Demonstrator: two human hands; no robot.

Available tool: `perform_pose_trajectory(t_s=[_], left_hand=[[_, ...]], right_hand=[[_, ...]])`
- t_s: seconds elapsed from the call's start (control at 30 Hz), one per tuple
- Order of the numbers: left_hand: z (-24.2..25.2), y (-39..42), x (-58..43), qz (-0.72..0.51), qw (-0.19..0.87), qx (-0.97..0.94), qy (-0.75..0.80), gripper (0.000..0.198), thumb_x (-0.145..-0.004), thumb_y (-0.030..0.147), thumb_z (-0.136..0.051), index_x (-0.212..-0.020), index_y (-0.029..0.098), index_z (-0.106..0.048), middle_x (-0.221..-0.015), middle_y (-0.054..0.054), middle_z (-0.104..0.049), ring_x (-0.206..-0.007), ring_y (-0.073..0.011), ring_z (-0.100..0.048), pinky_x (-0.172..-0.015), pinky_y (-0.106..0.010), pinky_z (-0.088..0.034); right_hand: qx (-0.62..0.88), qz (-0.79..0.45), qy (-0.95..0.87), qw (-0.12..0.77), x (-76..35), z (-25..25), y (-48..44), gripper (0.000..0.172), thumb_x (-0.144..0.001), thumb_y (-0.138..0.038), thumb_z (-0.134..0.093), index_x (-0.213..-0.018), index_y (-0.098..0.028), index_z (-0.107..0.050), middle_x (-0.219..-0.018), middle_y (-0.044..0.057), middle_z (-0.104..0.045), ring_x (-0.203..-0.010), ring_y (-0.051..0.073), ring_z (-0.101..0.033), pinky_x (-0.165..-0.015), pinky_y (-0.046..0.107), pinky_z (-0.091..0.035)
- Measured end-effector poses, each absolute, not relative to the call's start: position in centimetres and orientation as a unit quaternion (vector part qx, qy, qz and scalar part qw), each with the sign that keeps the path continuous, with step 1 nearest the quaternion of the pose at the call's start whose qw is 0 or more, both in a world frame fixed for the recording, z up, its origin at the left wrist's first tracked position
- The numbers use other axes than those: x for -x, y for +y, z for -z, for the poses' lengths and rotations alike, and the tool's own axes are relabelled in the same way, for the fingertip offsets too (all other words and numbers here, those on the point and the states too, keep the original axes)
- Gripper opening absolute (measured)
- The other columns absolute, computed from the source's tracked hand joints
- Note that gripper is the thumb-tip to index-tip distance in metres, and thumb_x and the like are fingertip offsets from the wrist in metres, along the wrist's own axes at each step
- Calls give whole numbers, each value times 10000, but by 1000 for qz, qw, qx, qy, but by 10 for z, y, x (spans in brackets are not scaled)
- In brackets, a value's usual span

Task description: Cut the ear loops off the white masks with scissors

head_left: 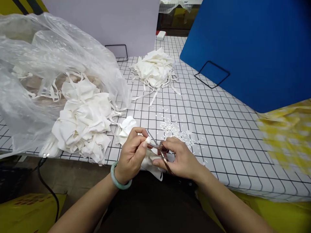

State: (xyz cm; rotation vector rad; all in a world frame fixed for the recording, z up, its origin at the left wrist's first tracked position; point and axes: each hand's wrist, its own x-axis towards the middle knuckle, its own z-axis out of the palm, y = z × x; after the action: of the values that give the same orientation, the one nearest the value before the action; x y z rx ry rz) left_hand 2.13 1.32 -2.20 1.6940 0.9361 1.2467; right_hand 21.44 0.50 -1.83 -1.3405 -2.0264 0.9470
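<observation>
Left hand: your grip pinches the white cloth piece between thumb and fingertips, at the near edge of the counter.
Right hand: your grip is closed around the scissors, blades spread at the cloth.
Near left: heap of white cloth spilling from a plastic bag.
Far: trimmed pile.
Between: small white snippets.

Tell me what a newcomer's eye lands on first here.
At the near edge of the gridded table, the left hand pinches a white fabric piece while the right hand works scissors on it. A heap of white cloth spills from a clear plastic bag at left; a blue board stands at right.
</observation>
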Motion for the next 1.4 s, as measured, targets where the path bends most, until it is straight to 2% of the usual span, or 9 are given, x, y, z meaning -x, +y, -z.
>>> perform_pose_trajectory(t_s=[0.3, 0.47, 0.7, 0.93, 1.07, 1.23, 1.33, 1.4], left_hand=[[21, 14, -28, -485, 424, -682, 346, 322, -1016, 284, -478, -719, 192, -565, -899, -83, -540, -1019, -226, -531, -838, -351, -502], [22, 14, -29, -486, 432, -686, 327, 273, -1009, 224, -482, -764, 199, -600, -858, -67, -546, -1035, -219, -516, -866, -343, -488], [23, 12, -29, -480, 433, -686, 332, 253, -1012, 250, -479, -837, 196, -654, -866, -81, -576, -1036, -244, -534, -835, -376, -502], [25, 12, -32, -477, 435, -693, 321, 252, -1014, 215, -471, -848, 197, -660, -827, -68, -591, -1050, -232, -523, -863, -361, -490], [28, 14, -39, -463, 441, -702, 314, 259, -1017, 244, -481, -854, 180, -673, -928, -83, -592, -1051, -221, -528, -863, -344, -493], [31, 20, -55, -439, 463, -716, 284, 264, -1015, 244, -485, -837, 172, -665, -883, -77, -571, -1038, -221, -533, -843, -332, -506], [34, 23, -64, -422, 472, -721, 282, 265, -1015, 245, -486, -830, 169, -661, -893, -76, -557, -1042, -220, -534, -869, -341, -503], [37, 24, -66, -413, 483, -716, 288, 272, -1016, 256, -483, -832, 165, -662, -939, -85, -554, -1051, -219, -532, -885, -345, -499]], right_hand=[[486, -354, -746, 286, -217, 19, 2, 500, -773, -641, -731, -586, -226, -523, -561, -4, -575, -578, 162, -523, -671, 339, -418], [490, -351, -745, 285, -216, 19, 2, 541, -778, -659, -715, -556, -225, -481, -539, -6, -558, -562, 153, -503, -667, 336, -419], [492, -351, -744, 286, -217, 21, 0, 587, -791, -680, -690, -537, -217, -434, -516, -11, -516, -536, 141, -483, -642, 322, -410], [493, -358, -737, 293, -219, 26, -4, 602, -822, -653, -681, -534, -210, -393, -497, -35, -456, -504, 111, -418, -618, 293, -393], [514, -358, -721, 297, -227, 30, -10, 609, -835, -625, -685, -533, -208, -359, -491, -43, -410, -501, 103, -379, -576, 271, -358], [577, -350, -678, 292, -243, 39, -22, 626, -852, -645, -639, -527, -205, -335, -477, -43, -390, -504, 103, -359, -561, 266, -348], [611, -385, -631, 282, -251, 47, -29, 612, -818, -668, -658, -524, -205, -386, -490, -34, -419, -508, 109, -373, -529, 263, -341], [618, -429, -590, 292, -255, 52, -32, 525, -794, -679, -672, -618, -208, -522, -575, -12, -527, -546, 129, -444, -525, 263, -375]])
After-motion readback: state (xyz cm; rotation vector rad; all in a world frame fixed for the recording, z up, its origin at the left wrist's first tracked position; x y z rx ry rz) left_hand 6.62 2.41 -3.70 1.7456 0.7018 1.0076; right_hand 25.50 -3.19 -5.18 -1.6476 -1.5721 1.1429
